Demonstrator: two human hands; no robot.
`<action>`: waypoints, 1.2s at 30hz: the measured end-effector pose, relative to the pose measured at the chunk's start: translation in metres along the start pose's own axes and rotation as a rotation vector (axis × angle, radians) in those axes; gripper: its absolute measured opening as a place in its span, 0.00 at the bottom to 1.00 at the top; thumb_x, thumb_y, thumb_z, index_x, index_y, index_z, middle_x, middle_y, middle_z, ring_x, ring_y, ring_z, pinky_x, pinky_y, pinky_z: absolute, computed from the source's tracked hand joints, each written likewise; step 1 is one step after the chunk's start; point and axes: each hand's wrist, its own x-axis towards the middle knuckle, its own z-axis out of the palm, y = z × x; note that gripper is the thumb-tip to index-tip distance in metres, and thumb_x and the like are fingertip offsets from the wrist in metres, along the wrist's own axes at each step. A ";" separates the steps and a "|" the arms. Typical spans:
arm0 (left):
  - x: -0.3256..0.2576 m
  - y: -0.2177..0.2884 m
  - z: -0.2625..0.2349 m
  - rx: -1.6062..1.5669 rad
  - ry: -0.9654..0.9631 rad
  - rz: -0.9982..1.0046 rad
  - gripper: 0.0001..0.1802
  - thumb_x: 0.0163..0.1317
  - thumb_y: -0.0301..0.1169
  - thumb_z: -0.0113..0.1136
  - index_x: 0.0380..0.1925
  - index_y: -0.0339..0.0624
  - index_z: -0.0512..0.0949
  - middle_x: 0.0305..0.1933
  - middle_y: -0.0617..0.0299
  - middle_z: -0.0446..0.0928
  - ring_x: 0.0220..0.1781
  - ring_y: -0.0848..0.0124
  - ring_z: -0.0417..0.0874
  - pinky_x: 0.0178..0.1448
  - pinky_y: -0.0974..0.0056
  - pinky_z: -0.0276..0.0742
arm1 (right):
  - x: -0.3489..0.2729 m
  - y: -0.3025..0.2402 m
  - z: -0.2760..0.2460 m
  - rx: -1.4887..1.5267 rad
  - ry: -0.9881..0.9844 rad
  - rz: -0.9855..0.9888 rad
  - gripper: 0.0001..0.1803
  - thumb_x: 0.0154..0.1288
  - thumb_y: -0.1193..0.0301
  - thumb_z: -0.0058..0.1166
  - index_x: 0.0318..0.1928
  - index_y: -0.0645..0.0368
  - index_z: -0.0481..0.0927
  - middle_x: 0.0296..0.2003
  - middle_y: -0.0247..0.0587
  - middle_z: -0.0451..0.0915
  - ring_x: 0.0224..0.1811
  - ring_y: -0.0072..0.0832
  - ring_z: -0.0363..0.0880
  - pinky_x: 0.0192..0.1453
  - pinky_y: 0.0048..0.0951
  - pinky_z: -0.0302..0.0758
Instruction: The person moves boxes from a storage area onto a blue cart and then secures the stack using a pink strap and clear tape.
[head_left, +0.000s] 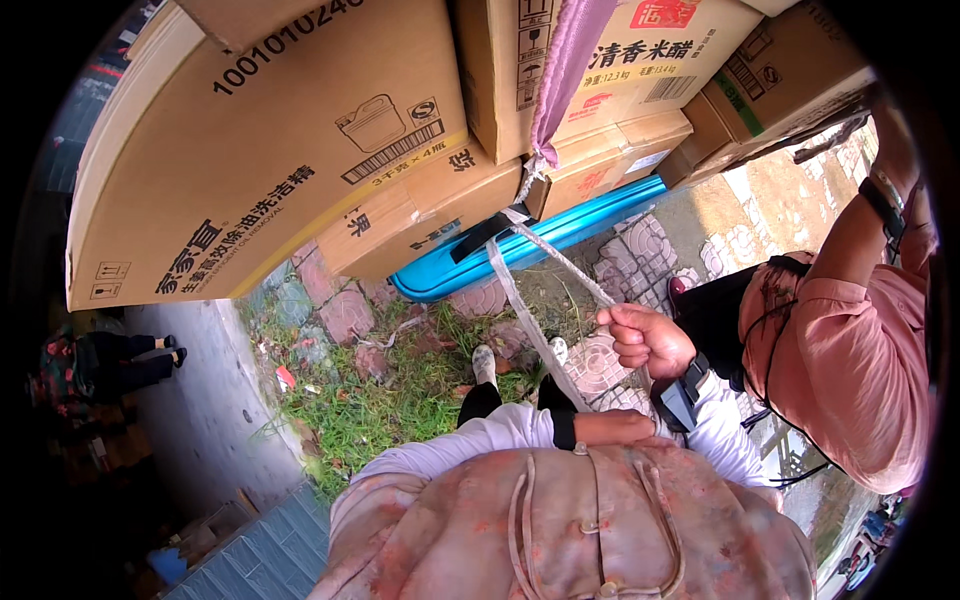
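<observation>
My right hand (650,340) is closed in a fist around a pale woven strap (555,258), pulled taut. This strap runs up to a black handle (482,238) at the edge of a bright blue flat cart (430,278). A second length of it slants down from there to my left hand (618,428), held low before my body. The left fingers look curled at the strap, though they are mostly hidden. Above the handle, a twisted purple cloth band (565,85) is knotted to the strap and passes up over the stacked cardboard boxes (290,150).
Close on my right stands a person in a pink shirt (850,370), one arm raised toward the boxes. Grass (350,415) and patterned paving stones (635,255) lie underfoot. A concrete ledge (205,400) runs along the left, with another person (110,360) farther off.
</observation>
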 end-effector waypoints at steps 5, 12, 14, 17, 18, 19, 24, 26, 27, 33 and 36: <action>-0.047 0.040 -0.105 0.598 0.843 -0.089 0.13 0.62 0.35 0.52 0.37 0.34 0.75 0.34 0.50 0.76 0.37 0.61 0.78 0.43 0.61 0.72 | -0.048 0.021 0.033 -0.494 0.357 -0.273 0.12 0.70 0.68 0.42 0.41 0.62 0.77 0.15 0.20 0.61 0.15 0.11 0.53 0.18 0.16 0.49; -0.052 -0.022 -0.215 1.069 1.216 -0.036 0.17 0.53 0.22 0.55 0.45 0.39 0.73 0.47 0.48 0.75 0.49 0.51 0.75 0.51 0.54 0.71 | -0.015 -0.015 0.097 -1.071 0.220 -0.642 0.13 0.70 0.67 0.44 0.38 0.62 0.78 0.17 0.25 0.64 0.20 0.14 0.60 0.24 0.20 0.59; -0.060 -0.031 -0.224 1.039 1.273 -0.001 0.11 0.55 0.23 0.53 0.40 0.38 0.76 0.42 0.49 0.78 0.44 0.50 0.77 0.47 0.53 0.73 | -0.009 -0.026 0.102 -1.067 0.230 -0.629 0.12 0.70 0.67 0.44 0.38 0.62 0.78 0.19 0.26 0.66 0.22 0.14 0.62 0.26 0.21 0.62; -0.069 -0.040 -0.229 0.880 1.314 0.035 0.09 0.57 0.26 0.52 0.35 0.37 0.78 0.36 0.49 0.79 0.40 0.50 0.79 0.43 0.53 0.74 | 0.008 -0.038 0.100 -1.159 0.285 -0.843 0.11 0.69 0.66 0.47 0.37 0.62 0.78 0.23 0.33 0.69 0.25 0.18 0.66 0.31 0.21 0.66; -0.068 -0.039 -0.231 0.857 1.344 0.017 0.09 0.58 0.28 0.51 0.34 0.36 0.78 0.35 0.48 0.79 0.38 0.50 0.79 0.42 0.54 0.74 | 0.021 -0.045 0.095 -1.233 0.304 -0.957 0.09 0.66 0.68 0.50 0.38 0.60 0.78 0.25 0.35 0.70 0.27 0.22 0.68 0.32 0.23 0.67; -0.067 -0.036 -0.231 0.837 1.374 -0.007 0.09 0.58 0.29 0.51 0.33 0.36 0.78 0.33 0.48 0.79 0.37 0.50 0.79 0.42 0.54 0.74 | 0.034 -0.052 0.087 -1.303 0.321 -1.071 0.07 0.63 0.70 0.54 0.38 0.59 0.78 0.26 0.37 0.71 0.28 0.26 0.70 0.33 0.25 0.68; -0.069 -0.025 -0.232 0.755 1.415 -0.047 0.16 0.61 0.37 0.49 0.36 0.36 0.79 0.27 0.43 0.77 0.32 0.48 0.78 0.37 0.53 0.72 | 0.050 -0.088 0.093 -1.682 0.896 -1.202 0.06 0.45 0.75 0.61 0.28 0.55 0.81 0.29 0.39 0.73 0.35 0.38 0.73 0.38 0.34 0.71; -0.069 -0.024 -0.234 0.694 1.400 -0.007 0.14 0.62 0.36 0.51 0.36 0.36 0.79 0.30 0.47 0.79 0.32 0.54 0.80 0.38 0.60 0.73 | 0.055 -0.092 0.101 -1.503 0.954 -1.217 0.08 0.44 0.75 0.61 0.29 0.56 0.79 0.31 0.40 0.73 0.35 0.39 0.74 0.37 0.33 0.72; -0.069 -0.024 -0.234 0.663 1.391 0.013 0.13 0.63 0.35 0.52 0.36 0.36 0.79 0.31 0.49 0.80 0.32 0.58 0.81 0.38 0.63 0.73 | 0.062 -0.097 0.104 -1.444 0.974 -1.287 0.09 0.43 0.75 0.61 0.30 0.56 0.79 0.32 0.41 0.73 0.34 0.39 0.74 0.37 0.33 0.72; -0.081 -0.032 -0.241 0.715 1.369 0.032 0.12 0.62 0.33 0.53 0.36 0.37 0.79 0.27 0.50 0.79 0.29 0.68 0.80 0.37 0.64 0.72 | 0.083 -0.098 0.114 -1.489 1.133 -1.302 0.13 0.45 0.78 0.61 0.35 0.59 0.77 0.33 0.44 0.74 0.35 0.41 0.76 0.37 0.36 0.73; -0.080 -0.022 -0.236 0.736 1.327 0.006 0.12 0.62 0.34 0.53 0.36 0.37 0.79 0.24 0.48 0.76 0.26 0.62 0.79 0.33 0.62 0.71 | 0.094 -0.094 0.108 -1.230 1.058 -1.307 0.12 0.47 0.78 0.60 0.35 0.59 0.78 0.31 0.44 0.75 0.32 0.39 0.78 0.36 0.34 0.74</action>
